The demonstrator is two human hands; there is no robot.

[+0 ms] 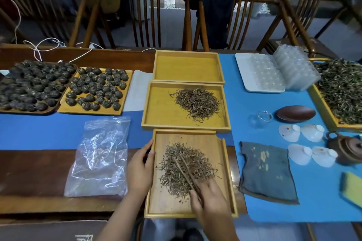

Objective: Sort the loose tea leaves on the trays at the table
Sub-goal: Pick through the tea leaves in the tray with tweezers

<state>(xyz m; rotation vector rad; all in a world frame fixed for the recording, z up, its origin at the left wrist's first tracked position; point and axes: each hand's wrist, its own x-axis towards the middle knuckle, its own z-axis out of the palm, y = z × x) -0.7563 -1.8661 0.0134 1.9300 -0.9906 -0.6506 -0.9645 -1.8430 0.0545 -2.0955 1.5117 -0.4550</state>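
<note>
Here, left hand (140,170) flat against near tray (160,201) edge; right hand (210,199) pinches tweezers (186,170) in tea leaves (197,160).

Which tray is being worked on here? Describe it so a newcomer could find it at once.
Three wooden trays run in a column down the middle of the table. The working tray is the nearest, with the left hand on its left rim and the right hand holding tweezers in its leaves. Its wood is paler than the two yellow trays beyond.
</note>
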